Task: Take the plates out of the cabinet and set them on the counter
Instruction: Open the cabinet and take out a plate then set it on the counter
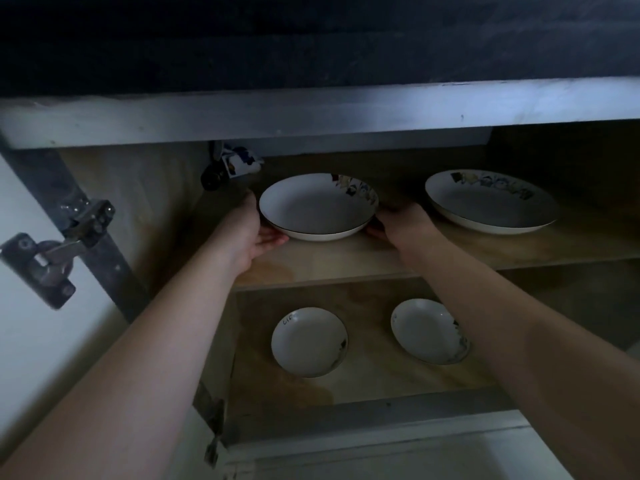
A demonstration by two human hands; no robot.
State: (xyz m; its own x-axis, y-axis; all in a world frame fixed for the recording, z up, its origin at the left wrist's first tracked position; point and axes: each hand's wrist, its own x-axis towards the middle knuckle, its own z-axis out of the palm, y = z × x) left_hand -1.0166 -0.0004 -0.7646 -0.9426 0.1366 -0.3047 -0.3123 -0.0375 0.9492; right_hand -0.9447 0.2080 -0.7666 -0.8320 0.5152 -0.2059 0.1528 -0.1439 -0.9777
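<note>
Four plates: two large [318,206] [491,201], two small [309,341] [429,331]; two hands [246,233] [406,221]; two hinges [52,258] [215,433].

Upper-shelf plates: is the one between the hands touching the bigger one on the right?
Apart. The head view shows bare shelf and the right hand between the held plate and the bigger plate.
</note>
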